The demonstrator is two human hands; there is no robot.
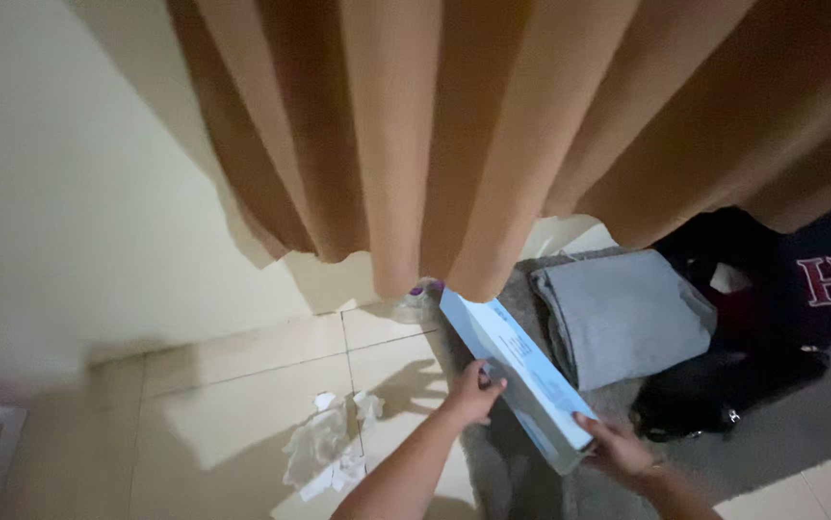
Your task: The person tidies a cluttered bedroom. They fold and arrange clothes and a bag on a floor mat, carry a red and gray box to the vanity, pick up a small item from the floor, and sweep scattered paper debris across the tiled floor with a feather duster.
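- I grasp the long pale-blue box (pixel 517 380) with my left hand (pixel 473 393) at mid-length and right hand (pixel 618 448) at its near end.
- I judge 2 firm grips keep it level above the grey rug (pixel 521 472).

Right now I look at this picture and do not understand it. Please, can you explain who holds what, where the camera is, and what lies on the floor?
The camera sits on a person's head and looks down at their two bare arms. The left hand touches the side of a long light-blue box, and the right hand grips its near end. The box is over a grey rug on a pale tiled floor. Crumpled white paper lies on the tiles. A folded grey cloth and dark clothes lie to the right. A brown curtain hangs above.
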